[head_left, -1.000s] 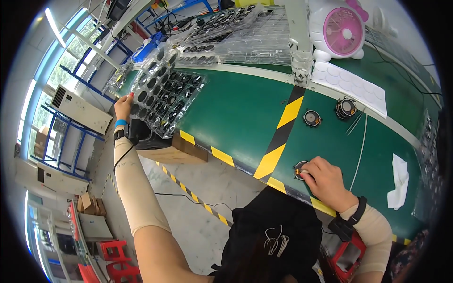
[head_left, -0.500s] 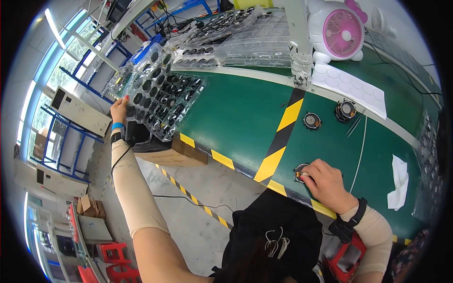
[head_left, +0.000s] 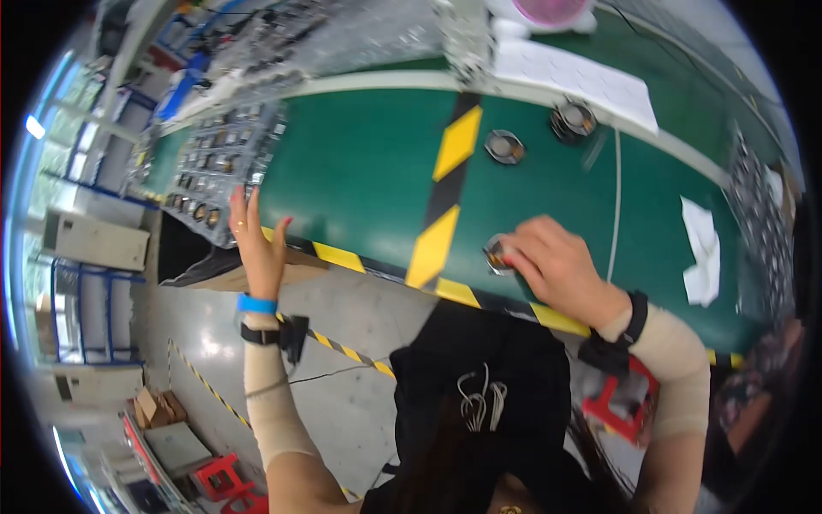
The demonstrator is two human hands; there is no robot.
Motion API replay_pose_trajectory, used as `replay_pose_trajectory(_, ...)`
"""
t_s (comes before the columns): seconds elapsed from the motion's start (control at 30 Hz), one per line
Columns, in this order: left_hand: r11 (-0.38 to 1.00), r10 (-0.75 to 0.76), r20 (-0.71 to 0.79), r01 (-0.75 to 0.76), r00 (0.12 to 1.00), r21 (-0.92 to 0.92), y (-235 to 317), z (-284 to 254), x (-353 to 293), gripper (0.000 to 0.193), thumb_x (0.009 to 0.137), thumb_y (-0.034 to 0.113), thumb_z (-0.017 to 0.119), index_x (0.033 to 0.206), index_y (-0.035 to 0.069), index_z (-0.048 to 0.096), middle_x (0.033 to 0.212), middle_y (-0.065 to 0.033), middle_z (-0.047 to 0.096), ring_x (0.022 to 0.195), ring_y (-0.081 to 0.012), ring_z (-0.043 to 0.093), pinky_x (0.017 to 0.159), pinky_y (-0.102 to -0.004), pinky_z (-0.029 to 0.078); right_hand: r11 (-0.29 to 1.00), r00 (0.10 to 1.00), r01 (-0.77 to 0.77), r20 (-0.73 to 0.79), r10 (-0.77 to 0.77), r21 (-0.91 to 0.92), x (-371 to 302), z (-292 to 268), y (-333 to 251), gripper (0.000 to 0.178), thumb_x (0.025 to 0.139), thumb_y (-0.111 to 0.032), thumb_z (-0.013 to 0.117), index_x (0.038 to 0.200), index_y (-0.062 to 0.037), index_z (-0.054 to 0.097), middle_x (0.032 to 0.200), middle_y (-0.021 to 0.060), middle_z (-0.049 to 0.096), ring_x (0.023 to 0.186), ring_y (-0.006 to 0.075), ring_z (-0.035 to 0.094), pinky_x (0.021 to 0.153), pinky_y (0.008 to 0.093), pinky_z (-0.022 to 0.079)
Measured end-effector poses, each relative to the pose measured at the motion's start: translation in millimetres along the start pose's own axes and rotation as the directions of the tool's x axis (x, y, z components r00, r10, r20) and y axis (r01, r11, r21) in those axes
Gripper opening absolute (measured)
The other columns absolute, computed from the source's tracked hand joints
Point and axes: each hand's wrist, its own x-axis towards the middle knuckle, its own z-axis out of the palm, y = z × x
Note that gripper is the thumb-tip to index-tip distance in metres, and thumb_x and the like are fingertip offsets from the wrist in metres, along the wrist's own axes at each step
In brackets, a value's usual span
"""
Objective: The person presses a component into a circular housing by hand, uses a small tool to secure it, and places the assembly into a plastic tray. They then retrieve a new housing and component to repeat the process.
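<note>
My left hand (head_left: 260, 257) is raised at the table's front edge, fingers spread and holding nothing. Beside its fingertips lies a clear plastic tray (head_left: 221, 156) with rows of small dark parts in its pockets. My right hand (head_left: 561, 270) rests low over the green table (head_left: 360, 163), its thumb and fingers closed on a small round metal-rimmed part (head_left: 494, 255) that they partly cover. Farther back sits a similar round part (head_left: 505, 147), with a dark stack of round parts (head_left: 572, 122) to its right.
A white sheet of circles (head_left: 575, 79) lies behind the stack. A crumpled white cloth (head_left: 702, 253) is at the right, near another clear tray (head_left: 758, 231). Yellow-black tape (head_left: 445, 197) crosses the table. A cardboard box (head_left: 291, 272) stands below, and a red stool (head_left: 621, 407) at right.
My left hand has let go of the lifted plastic tray and moved right, its fingers now spread. The tray lies flatter. My right hand keeps hold of the round part while the view has shifted.
</note>
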Motion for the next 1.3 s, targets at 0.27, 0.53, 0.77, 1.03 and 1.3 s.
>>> replay_pose_trajectory(0.27, 0.574, 0.259, 0.131, -0.044, 0.957, -0.818, 207.5, -33.8, -30.7, 0.101, 0.064, 0.018, 0.089, 0.148, 0.001, 0.035, 0.134, -0.0165, 0.055, 0.118, -0.035, 0.055, 0.103, -0.0427, 0.039, 0.996, 0.996, 0.088, -0.002, -0.088, -0.024, 3.3, -5.6, 6.0, 0.02, 0.081, -0.007, 0.071, 0.101, -0.0048, 0.07, 0.087, 0.008, 0.061, 0.076, 0.0267, 0.06, 0.064, 0.0361, 0.05)
replay_pose_trajectory(0.53, 0.512, 0.335, 0.195, -0.004, 0.922, -0.859, 235.4, -23.0, -20.8, 0.105, 0.066, 0.016, 0.088, 0.152, 0.005, 0.03, 0.122, -0.0085, 0.065, 0.111, -0.0298, 0.058, 0.097, -0.0405, 0.04, 1.0, 0.998, -0.023, 0.065, 0.023, -0.013, -2.8, 5.4, -5.6, 0.018, 0.078, -0.007, 0.071, 0.095, -0.0068, 0.07, 0.084, 0.0056, 0.061, 0.071, 0.0243, 0.061, 0.058, 0.0362, 0.049)
replay_pose_trajectory(0.77, 0.509, 0.321, 0.2, 0.009, 0.926, -0.861, 237.1, -24.3, -18.3, 0.096, 0.068, 0.017, 0.086, 0.148, 0.006, 0.035, 0.113, -0.0049, 0.069, 0.103, -0.028, 0.059, 0.091, -0.0394, 0.041, 0.993, 0.987, -0.117, 0.105, 0.12, -0.035, 1.6, 8.5, -1.7, 0.012, 0.079, -0.007, 0.07, 0.091, -0.0073, 0.067, 0.082, 0.0062, 0.059, 0.071, 0.025, 0.062, 0.058, 0.0369, 0.049)
replay_pose_trajectory(1.03, 0.542, 0.291, 0.152, -0.032, 0.945, -0.84, 233.2, -17.0, -27.5, 0.075, 0.066, 0.018, 0.089, 0.131, 0.006, 0.052, 0.115, -0.0062, 0.068, 0.104, -0.0277, 0.061, 0.094, -0.0389, 0.043, 0.977, 0.981, -0.194, -0.001, 0.195, 0.086, 8.4, 2.5, -6.0, 0.021, 0.079, -0.001, 0.07, 0.099, -0.0059, 0.068, 0.084, 0.0081, 0.06, 0.072, 0.0251, 0.063, 0.062, 0.0348, 0.05)
replay_pose_trajectory(1.3, 0.408, 0.348, 0.23, 0.075, 0.909, -0.91, 225.7, -26.8, -10.3, 0.051, 0.071, 0.018, 0.085, 0.114, 0.006, 0.062, 0.121, -0.0074, 0.064, 0.095, -0.0257, 0.062, 0.09, -0.0379, 0.045, 0.979, 0.998, -0.062, 0.042, 0.055, 0.193, -14.9, -14.0, -1.7, 0.028, 0.081, 0.005, 0.069, 0.108, 0.0005, 0.067, 0.092, 0.0135, 0.065, 0.079, 0.0268, 0.062, 0.067, 0.034, 0.05)
